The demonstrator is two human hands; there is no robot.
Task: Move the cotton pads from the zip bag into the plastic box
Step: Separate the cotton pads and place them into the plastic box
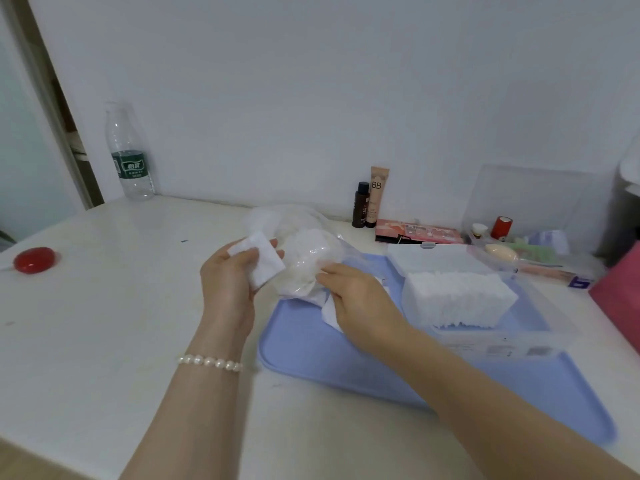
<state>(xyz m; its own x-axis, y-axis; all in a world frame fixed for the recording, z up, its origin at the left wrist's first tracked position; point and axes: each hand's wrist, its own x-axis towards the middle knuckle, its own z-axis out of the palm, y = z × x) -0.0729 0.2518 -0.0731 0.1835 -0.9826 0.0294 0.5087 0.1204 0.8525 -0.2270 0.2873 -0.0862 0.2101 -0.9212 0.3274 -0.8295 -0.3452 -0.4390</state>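
While a square white cotton pad is pinched by the left hand, the crumpled clear zip bag is gripped by the right hand (a beige tube reads "BB").

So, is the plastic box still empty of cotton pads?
No, the plastic box already holds a row of white cotton pads standing inside it on the blue tray.
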